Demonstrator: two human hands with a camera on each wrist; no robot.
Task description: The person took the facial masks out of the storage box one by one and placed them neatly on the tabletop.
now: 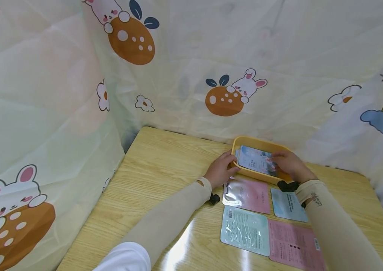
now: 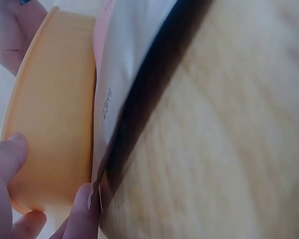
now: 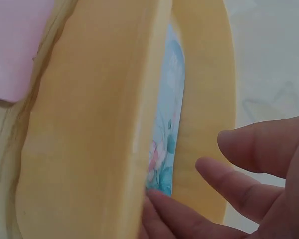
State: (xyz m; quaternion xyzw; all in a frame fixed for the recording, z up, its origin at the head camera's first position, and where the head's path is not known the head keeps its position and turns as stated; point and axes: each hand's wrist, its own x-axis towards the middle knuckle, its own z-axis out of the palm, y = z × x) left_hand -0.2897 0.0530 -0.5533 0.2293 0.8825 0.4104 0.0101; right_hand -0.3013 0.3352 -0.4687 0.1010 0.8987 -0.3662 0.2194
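Observation:
A yellow plastic tray (image 1: 256,174) stands near the back edge of the table, with a blue floral face mask packet (image 1: 253,159) lying inside it. My left hand (image 1: 219,171) grips the tray's left end, thumb toward the front wall and fingers round the side. In the left wrist view, fingertips (image 2: 82,199) reach the tray's lower edge beside a pink packet marked 23ml (image 2: 107,94). Over the tray's right end, my right hand (image 1: 291,165) reaches in, its fingers extended and apart. Lower fingertips touch the floral packet's end (image 3: 162,172) in the right wrist view.
Just in front of the tray lie a shiny pink packet (image 1: 250,196) and a light blue packet (image 1: 289,206). Closer in are a pale green packet (image 1: 244,230) and another pink packet (image 1: 293,242), edge to edge. Printed fabric (image 1: 184,67) hangs behind the wooden table (image 1: 164,169).

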